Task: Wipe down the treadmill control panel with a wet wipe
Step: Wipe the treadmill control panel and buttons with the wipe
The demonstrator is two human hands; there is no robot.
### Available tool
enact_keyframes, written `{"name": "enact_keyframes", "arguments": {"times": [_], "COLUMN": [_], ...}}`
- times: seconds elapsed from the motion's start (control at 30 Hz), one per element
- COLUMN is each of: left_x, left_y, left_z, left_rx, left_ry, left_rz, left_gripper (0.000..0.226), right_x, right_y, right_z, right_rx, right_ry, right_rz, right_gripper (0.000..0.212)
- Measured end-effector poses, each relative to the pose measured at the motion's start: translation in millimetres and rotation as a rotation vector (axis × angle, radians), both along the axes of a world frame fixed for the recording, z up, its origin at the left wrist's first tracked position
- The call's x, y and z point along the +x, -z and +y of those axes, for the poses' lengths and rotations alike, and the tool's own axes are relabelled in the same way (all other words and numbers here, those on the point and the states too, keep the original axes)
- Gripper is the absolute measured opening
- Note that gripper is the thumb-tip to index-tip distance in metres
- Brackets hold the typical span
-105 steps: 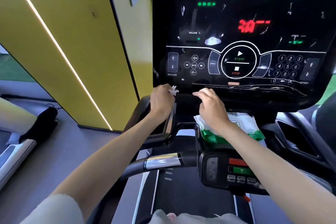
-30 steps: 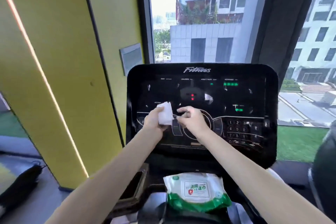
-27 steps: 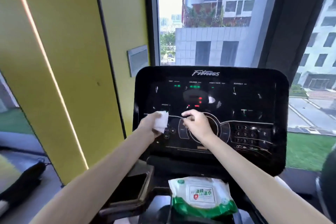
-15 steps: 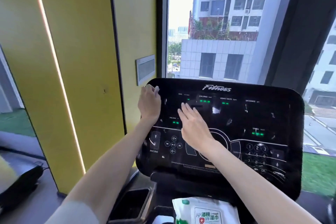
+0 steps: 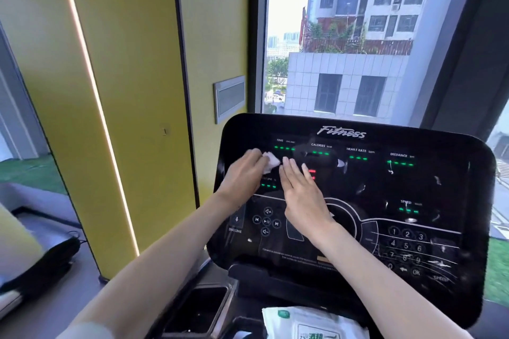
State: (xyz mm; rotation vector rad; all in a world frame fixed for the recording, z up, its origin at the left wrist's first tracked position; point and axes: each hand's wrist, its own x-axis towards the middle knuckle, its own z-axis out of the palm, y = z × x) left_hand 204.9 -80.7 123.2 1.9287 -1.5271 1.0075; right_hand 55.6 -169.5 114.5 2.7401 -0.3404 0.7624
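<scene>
wet wipe (image 5: 271,161) on "fitness" control panel (image 5: 413,187)

The glossy black, round-cornered treadmill control panel (image 5: 413,187) stands tilted back, with green and red readouts lit and white printed keys below. A small crumpled white wet wipe (image 5: 271,162) lies against its upper left, just under the TIME readout.

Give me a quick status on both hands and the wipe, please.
Left hand presses wet wipe on control panel, upper left. Right hand flat, fingers straight, beside it. Wipes pack below, nothing blocking.
</scene>
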Motion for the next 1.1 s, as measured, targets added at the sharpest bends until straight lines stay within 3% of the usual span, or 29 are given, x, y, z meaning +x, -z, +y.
{"name": "enact_keyframes", "arguments": {"times": [0.1, 0.13, 0.23, 0.27, 0.4, 0.5, 0.57, 0.67, 0.7, 0.83, 0.87, 0.97, 1.0, 1.1], "left_x": [18.1, 14.0, -7.9, -9.7, 9.8, -4.7, -1.5, 10.8, 5.6, -3.4, 4.8, 14.2, 7.9, -2.5], "left_y": [-8.9, -8.1, 9.9, 6.5, -9.2, -2.6, -6.0, -13.9, -15.7, -4.2, -7.4, -15.7, -15.3, -3.0], "left_z": [-1.2, -4.0, -9.0, -5.1, -3.7, -5.0, -0.8, -1.4, -3.8, -5.2, -3.6, -4.5, -7.9, -10.8], "left_rx": [-0.338, -0.350, -0.056, -0.035, -0.414, -0.120, -0.052, -0.367, -0.386, 0.026, -0.006, -0.375, -0.359, -0.063], "left_ry": [-0.163, -0.180, 0.028, 0.077, -0.143, 0.001, 0.062, -0.104, -0.128, 0.134, 0.122, -0.103, -0.128, 0.095], "left_rz": [0.295, 0.290, -0.031, -0.022, 0.229, 0.011, -0.007, 0.319, 0.336, -0.071, -0.035, 0.337, 0.315, -0.003], "left_gripper": [0.025, 0.026, 0.030, 0.025, 0.012, 0.026, 0.035, 0.041, 0.043, 0.053, 0.052, 0.040, 0.041, 0.050], "right_x": [1.8, 2.3, 1.6, 1.1, 2.4, 2.7, 2.8, 3.1, 3.0, 1.6, 1.4, 1.1, 1.4, 0.3], "right_y": [3.4, 4.0, 2.5, 1.9, 3.0, 3.7, 4.1, 5.0, 4.8, 1.0, 0.7, 0.6, 0.3, -1.0], "right_z": [-1.4, -0.6, 0.2, -0.7, -1.6, 0.1, -0.7, -1.1, -0.7, -0.7, -0.6, 2.1, 2.4, 0.4], "right_rx": [0.027, 0.032, 0.012, 0.001, 0.023, 0.029, 0.027, 0.053, 0.063, 0.060, 0.062, 0.067, 0.064, 0.061], "right_ry": [0.004, 0.001, -0.008, -0.007, -0.008, -0.018, -0.027, -0.032, -0.032, -0.027, -0.023, -0.013, -0.010, -0.003], "right_rz": [-0.023, -0.029, -0.029, -0.029, -0.056, -0.064, -0.078, -0.096, -0.094, -0.067, -0.066, -0.061, -0.055, -0.028], "right_gripper": [0.076, 0.075, 0.075, 0.075, 0.075, 0.073, 0.070, 0.069, 0.069, 0.071, 0.072, 0.072, 0.073, 0.076]}}
